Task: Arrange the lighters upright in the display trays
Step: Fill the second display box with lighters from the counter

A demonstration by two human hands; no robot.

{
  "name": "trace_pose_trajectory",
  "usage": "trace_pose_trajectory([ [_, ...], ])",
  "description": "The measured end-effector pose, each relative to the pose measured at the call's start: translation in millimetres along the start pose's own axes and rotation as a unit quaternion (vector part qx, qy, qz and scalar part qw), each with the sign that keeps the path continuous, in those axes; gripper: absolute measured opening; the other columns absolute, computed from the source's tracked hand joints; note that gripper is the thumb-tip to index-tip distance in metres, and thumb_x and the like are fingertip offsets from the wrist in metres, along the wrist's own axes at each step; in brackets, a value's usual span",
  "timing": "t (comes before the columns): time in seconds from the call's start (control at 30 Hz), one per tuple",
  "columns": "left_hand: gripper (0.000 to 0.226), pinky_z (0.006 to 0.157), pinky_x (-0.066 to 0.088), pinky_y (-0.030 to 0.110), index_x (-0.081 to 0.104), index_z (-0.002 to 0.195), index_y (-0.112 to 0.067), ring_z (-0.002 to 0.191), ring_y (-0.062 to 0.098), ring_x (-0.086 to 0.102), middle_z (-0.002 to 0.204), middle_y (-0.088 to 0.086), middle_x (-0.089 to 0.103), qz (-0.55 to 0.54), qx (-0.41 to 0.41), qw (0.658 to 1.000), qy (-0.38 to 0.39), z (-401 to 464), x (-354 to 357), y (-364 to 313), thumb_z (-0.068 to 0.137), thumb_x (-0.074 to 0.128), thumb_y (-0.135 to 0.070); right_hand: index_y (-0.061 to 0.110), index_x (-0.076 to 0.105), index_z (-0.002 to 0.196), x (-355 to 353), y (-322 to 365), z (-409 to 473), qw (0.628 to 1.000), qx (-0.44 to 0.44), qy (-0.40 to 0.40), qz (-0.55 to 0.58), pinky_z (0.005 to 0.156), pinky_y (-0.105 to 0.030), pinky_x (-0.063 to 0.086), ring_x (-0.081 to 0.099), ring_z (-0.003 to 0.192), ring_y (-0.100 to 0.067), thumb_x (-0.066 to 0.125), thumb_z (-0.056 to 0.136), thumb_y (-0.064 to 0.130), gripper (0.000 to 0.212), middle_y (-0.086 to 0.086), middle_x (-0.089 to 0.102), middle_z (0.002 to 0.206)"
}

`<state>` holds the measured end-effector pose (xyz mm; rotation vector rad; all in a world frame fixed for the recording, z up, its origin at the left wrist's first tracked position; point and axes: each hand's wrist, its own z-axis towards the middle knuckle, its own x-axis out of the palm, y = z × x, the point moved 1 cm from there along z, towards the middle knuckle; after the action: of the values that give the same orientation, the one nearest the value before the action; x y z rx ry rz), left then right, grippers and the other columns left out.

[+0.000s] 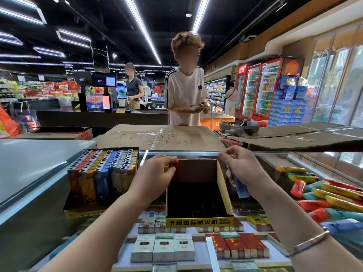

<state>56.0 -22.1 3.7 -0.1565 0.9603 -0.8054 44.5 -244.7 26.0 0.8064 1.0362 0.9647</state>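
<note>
On the shop's glass surface point(196, 252), the left hand point(155, 173) pinches a red lighter point(176, 168) at the empty tray's point(228, 195) far-left corner; the right hand point(243, 169) clasps a blue lighter point(241, 188). Best seat the red one straight down into its slot.

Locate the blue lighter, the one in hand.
In the head view, the blue lighter is right of centre, held in the right hand just outside the right wall of the empty tray, left of the loose lighters.
</note>
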Motion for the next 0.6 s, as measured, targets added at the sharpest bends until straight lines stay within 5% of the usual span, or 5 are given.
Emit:
trace_pose_trajectory([
  [0.1,0.046,0.088,0.048,0.026,0.045,0.136,-0.023,0.105,0.010,0.055,0.122,-0.006,0.057,0.014,-0.008,1.000,0.003,-2.4,0.7,-2.6,0.092,0.054,-0.026,0.010,0.053,0.088,1.6,8.8,-1.1,0.979,0.037,-0.013,0.198,0.041,-0.024,0.047,0.051,0.041,-0.011,0.052,0.092,0.030,0.020,-0.001,0.053,0.052],
  [0.2,0.042,0.096,0.040,0.027,0.049,0.131,-0.024,0.119,0.011,0.046,0.130,-0.008,0.050,0.022,0.022,0.999,-0.038,-3.7,-0.6,-13.6,0.091,0.054,-0.034,0.010,0.052,0.088,10.0,12.4,-3.9,0.963,0.027,-0.021,0.267,0.039,-0.019,0.042,0.046,0.040,-0.009,0.048,0.093,0.035,0.025,0.002,0.048,0.048],
  [0.4,0.027,0.075,0.051,0.024,0.057,0.092,-0.038,0.082,-0.004,0.054,0.081,-0.024,0.056,-0.091,0.066,0.993,0.041,-14.3,8.2,-49.4,0.076,0.049,-0.059,0.013,0.044,0.077,33.4,22.6,-16.1,0.964,-0.042,-0.028,0.260,0.051,-0.027,0.037,0.040,0.050,-0.014,0.042,0.084,0.047,0.035,-0.003,0.044,0.060],
  [0.6,0.032,0.073,0.056,0.025,0.051,0.096,-0.029,0.076,0.001,0.066,0.082,-0.006,0.070,-0.247,0.012,0.966,0.079,-14.3,18.6,-48.5,0.074,0.074,-0.026,0.018,0.046,0.082,53.5,23.8,-30.1,0.979,-0.105,-0.022,0.172,0.051,-0.020,0.040,0.046,0.051,-0.005,0.039,0.085,0.049,0.032,0.007,0.045,0.057],
])
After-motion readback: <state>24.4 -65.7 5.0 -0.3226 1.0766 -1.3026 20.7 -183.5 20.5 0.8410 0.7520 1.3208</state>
